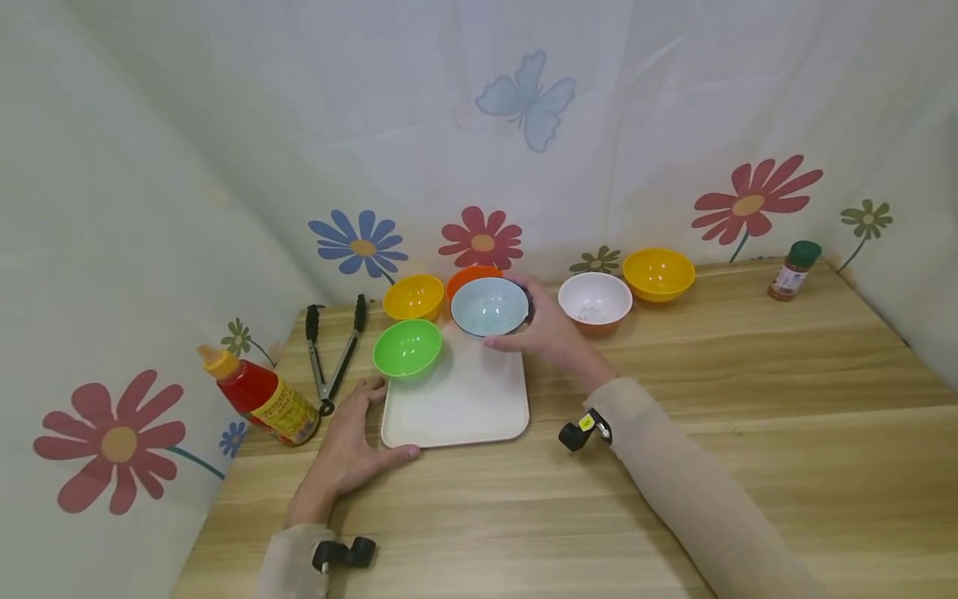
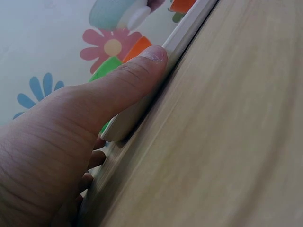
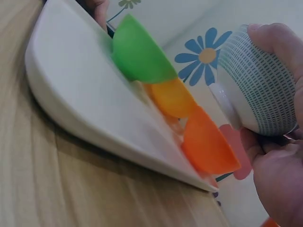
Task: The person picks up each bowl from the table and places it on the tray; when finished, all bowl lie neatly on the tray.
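My right hand (image 1: 550, 329) grips a pale blue bowl (image 1: 490, 308) by its side. In the right wrist view the bowl (image 3: 255, 80) has a teal dashed pattern outside and a white foot, and is held up off the white tray (image 3: 75, 80). At the tray's (image 1: 456, 408) near left corner, my left hand (image 1: 352, 449) rests with its thumb stretched along the front edge and its fingers by the left side; some fingers are partly hidden in the left wrist view. A green bowl (image 1: 407, 349), a yellow bowl (image 1: 414, 297) and an orange bowl (image 1: 471, 276) stand toward the tray's far side.
Tongs (image 1: 333, 358) and a red sauce bottle (image 1: 269, 403) are left of the tray. A white-lined bowl (image 1: 595, 298) and another yellow bowl (image 1: 659, 274) stand at the back right. A small green-capped jar (image 1: 795, 270) is far right. A flowered curtain (image 1: 419, 150) borders the table.
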Motion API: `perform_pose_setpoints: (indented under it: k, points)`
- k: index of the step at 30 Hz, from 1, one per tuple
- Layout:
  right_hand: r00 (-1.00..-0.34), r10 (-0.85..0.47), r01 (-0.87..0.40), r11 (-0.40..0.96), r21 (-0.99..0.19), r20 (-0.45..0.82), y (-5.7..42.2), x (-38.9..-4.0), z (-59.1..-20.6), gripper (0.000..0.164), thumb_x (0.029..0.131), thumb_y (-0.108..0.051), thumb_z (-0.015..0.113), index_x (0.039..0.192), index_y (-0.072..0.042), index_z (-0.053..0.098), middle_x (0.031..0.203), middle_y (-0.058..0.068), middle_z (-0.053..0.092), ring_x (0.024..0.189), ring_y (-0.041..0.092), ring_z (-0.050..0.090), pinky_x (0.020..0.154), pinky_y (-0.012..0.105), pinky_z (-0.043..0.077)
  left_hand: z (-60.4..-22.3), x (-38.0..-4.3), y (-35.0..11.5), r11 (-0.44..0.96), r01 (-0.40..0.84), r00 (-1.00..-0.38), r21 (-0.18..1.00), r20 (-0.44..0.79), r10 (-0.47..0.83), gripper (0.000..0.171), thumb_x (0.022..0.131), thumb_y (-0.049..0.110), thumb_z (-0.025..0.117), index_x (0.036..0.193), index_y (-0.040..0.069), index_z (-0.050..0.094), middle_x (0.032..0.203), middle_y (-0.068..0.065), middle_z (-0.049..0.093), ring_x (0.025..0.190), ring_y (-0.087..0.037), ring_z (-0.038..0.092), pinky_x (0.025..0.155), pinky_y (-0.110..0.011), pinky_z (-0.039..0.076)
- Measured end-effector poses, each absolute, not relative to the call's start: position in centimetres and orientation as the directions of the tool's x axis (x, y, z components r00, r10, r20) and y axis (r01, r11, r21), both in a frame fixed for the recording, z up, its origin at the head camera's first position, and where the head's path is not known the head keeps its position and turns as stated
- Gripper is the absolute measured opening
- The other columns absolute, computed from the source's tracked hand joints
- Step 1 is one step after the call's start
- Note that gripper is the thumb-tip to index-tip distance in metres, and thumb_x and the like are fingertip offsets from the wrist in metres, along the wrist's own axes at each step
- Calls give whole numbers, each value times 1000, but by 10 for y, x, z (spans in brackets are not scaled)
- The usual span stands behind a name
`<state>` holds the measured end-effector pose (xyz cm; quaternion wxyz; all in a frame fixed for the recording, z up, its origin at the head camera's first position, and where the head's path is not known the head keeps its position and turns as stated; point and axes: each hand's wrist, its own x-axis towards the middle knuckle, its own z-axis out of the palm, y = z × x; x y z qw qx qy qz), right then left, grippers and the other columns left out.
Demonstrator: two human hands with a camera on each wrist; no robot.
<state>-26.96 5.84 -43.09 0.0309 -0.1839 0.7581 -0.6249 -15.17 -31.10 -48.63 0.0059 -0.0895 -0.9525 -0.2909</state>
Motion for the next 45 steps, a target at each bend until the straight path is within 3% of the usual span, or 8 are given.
perform_pose_setpoints:
  k: [8,18,33,45]
  points:
    - [-922,-349,-264,253,-931,166,53,-273,-454,108,78,-39,104,165,-19,41,156,3,57,142,29,57,121,54,54,-487,-151,-309,815,166,-985,555,61,159,117,75,71,96,167,18,46,184,-9,28,171,-48,13,134,-78,13]
    - [-914,-375,-248,207,-946,158,47,-273,-466,106,79,-31,104,162,-15,40,156,8,55,144,32,55,125,54,50,-485,-157,-311,822,170,-985,543,62,162,120,73,73,96,167,19,45,184,-7,27,171,-46,12,134,-77,13]
    - [-910,-382,-271,255,-928,161,50,-272,-473,103,79,-34,104,160,-14,45,152,5,60,141,29,58,125,53,50,-486,-154,-309,821,175,-984,543,67,165,119,73,71,97,166,16,46,183,-10,28,171,-48,13,134,-78,13]
    - [-890,-435,-262,241,-935,137,52,-274,-471,109,82,-39,102,170,-17,40,158,1,58,146,28,54,129,53,46,-487,-154,-312,824,186,-982,535,81,169,118,73,72,97,165,17,48,183,-9,30,171,-47,14,134,-77,15]
